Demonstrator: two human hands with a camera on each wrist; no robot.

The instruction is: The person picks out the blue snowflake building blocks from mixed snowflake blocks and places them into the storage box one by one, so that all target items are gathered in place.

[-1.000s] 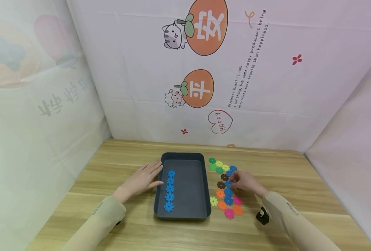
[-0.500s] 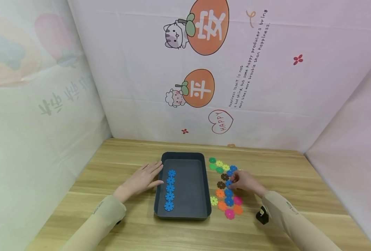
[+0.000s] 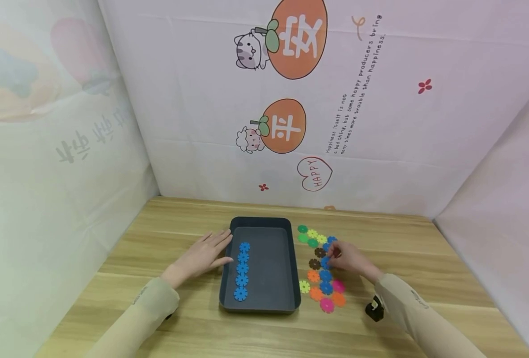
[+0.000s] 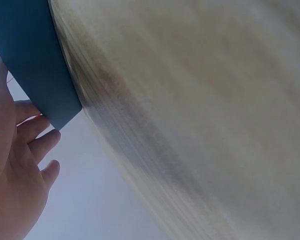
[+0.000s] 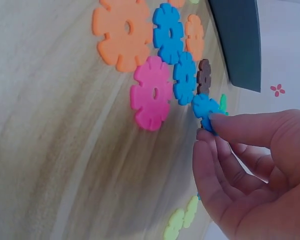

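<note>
My left hand (image 3: 202, 256) rests with straight fingers on the left rim of a dark grey tray (image 3: 283, 291). In the left wrist view, its fingers (image 4: 44, 145) lie against the tray's wall (image 4: 37, 55). Inside the tray, several blue notched snowflake discs (image 3: 242, 269) form a column on the left. To the tray's right, my right hand (image 3: 350, 258) pinches a blue snowflake disc (image 5: 205, 107) between thumb and fingers, low over the table. A small dark brown patch (image 3: 337, 252) shows at its fingers; what it belongs to is unclear.
Loose snowflake discs lie right of the tray: green (image 3: 303, 238), yellow (image 3: 305, 287), brown (image 3: 314, 264), orange (image 3: 313, 276), pink (image 3: 327, 305) and more blue (image 3: 325, 287). They sit close together on the wooden table (image 3: 193, 328). Printed cloth walls (image 3: 193, 99) stand around the table.
The right hand's fingers have shifted slightly at the blue disc, and a dark brown patch now shows among them. Left hand and tray stay as they were.
</note>
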